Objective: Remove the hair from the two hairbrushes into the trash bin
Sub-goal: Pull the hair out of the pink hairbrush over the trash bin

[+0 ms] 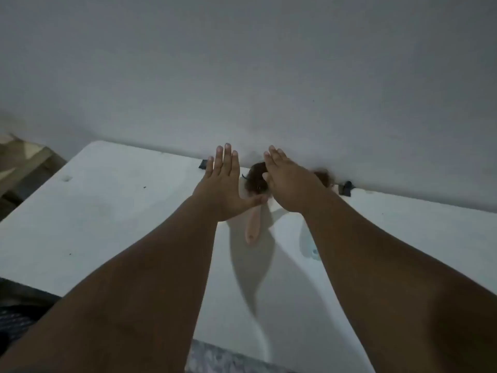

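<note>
Item: pink hairbrush [252, 227] on the white table [107, 224], long axis 12-to-6, handle toward us, hair-matted head at 12, between our hands. Our left hand [222, 184] and right hand [289, 184] hover flat, fingers spread, empty (about equally near). A second hair clump [322, 177] shows at 2 behind the right wrist; no trash bin visible.

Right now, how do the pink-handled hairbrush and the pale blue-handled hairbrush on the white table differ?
The pink-handled hairbrush lies between the forearms, its handle fully visible; the pale blue-handled hairbrush is mostly hidden by the right forearm. The pink one's hair clump looks darker and larger. Both lie on the white table, heads toward the wall, still holding hair.
</note>
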